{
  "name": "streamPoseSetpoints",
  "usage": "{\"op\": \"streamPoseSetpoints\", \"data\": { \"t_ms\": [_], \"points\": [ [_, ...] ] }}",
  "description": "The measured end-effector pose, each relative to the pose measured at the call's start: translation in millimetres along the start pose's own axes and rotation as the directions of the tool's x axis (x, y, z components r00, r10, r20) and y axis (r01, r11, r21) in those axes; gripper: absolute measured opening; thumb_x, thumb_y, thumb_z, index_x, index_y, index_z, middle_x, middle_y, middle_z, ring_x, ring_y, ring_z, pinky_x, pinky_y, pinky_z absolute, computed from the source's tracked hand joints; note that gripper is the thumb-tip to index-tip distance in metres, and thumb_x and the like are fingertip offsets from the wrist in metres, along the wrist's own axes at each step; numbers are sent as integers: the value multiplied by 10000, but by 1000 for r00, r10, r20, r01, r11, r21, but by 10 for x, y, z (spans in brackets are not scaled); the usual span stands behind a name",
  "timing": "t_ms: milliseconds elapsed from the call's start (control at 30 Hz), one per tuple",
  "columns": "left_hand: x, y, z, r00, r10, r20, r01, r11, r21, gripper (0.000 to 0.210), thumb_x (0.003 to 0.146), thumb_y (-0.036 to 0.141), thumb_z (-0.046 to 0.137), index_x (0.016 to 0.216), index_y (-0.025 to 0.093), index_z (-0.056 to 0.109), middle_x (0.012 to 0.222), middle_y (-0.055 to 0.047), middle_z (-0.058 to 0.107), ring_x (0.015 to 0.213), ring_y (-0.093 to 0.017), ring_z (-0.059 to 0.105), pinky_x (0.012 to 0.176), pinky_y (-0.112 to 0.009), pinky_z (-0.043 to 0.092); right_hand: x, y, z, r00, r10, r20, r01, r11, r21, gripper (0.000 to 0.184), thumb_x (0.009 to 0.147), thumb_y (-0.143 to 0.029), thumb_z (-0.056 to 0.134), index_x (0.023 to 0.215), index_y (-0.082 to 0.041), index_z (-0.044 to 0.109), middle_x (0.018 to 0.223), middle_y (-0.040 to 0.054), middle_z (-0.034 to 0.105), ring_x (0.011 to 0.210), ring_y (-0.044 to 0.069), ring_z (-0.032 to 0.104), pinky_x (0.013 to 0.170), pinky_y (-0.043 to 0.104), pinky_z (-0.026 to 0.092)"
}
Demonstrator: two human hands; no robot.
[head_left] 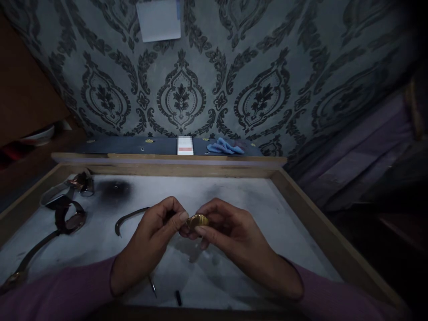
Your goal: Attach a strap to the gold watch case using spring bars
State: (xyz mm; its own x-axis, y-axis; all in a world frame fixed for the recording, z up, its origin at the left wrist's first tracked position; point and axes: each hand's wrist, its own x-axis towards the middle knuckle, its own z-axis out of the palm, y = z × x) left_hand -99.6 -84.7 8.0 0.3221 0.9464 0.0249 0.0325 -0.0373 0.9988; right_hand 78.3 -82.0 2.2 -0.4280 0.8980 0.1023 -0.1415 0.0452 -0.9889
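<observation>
A gold-coloured watch case (199, 221) is held between both hands above the white tray bottom. My right hand (234, 227) is closed round its right side, thumb on its near edge and fingers behind. My left hand (154, 236) pinches at the left edge of the case with thumb and forefinger. A dark curved watch strap (130, 217) shows just left of my left hand; whether it joins the case is hidden. Below my left wrist lies a thin metal tool (152, 286), partly covered. Beside it is a small black piece (178, 298).
Several watches (74, 221) with dark straps lie at the tray's left. The wooden tray rim (167, 170) surrounds the work surface. Beyond it, a lit phone-like screen (185, 146) and a blue cloth (225, 146) lie on the ledge by the patterned wall.
</observation>
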Motion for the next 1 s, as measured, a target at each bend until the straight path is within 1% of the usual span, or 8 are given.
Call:
{"op": "streamPoseSetpoints", "data": {
  "t_ms": [167,467,600,767,1000],
  "points": [
    [9,-8,10,1000,1,-8,-1,1000,1,248,903,348,545,738,163,553,704,-8,601,681,-132,557,660,-256,455,7,9,0,1000,-1,-13,0,1000,-28,131,822,-271,699,852,-188,601,759,20,717,706,132,686,562,217,556],
    [15,-18,8,1000,1,1,-1,1000,30,251,916,351,531,749,163,540,706,-4,592,686,-128,570,655,-250,469,5,23,2,1000,8,-6,-8,1000,0,155,817,-298,710,845,-195,598,728,4,701,721,139,689,572,217,557],
    [7,-27,8,1000,-9,1,9,1000,10,259,915,365,534,753,162,538,708,-4,592,686,-127,575,655,-251,476,6,32,5,999,25,-22,-25,1000,12,173,807,-305,719,836,-189,595,745,9,704,710,137,686,563,218,557],
    [20,-42,13,1000,-27,9,27,999,-33,258,909,365,549,755,159,544,708,-7,608,690,-128,575,668,-253,472,9,24,4,1000,27,-10,-27,999,21,160,818,-292,709,845,-186,592,758,16,710,714,125,684,571,204,560],
    [35,-44,22,1000,-22,-17,21,997,-72,259,896,372,569,748,160,559,695,-7,620,672,-127,578,656,-250,468,21,8,13,999,22,-35,-22,1000,6,163,812,-304,707,823,-190,592,731,13,696,693,130,686,552,209,558]
  ]
}}
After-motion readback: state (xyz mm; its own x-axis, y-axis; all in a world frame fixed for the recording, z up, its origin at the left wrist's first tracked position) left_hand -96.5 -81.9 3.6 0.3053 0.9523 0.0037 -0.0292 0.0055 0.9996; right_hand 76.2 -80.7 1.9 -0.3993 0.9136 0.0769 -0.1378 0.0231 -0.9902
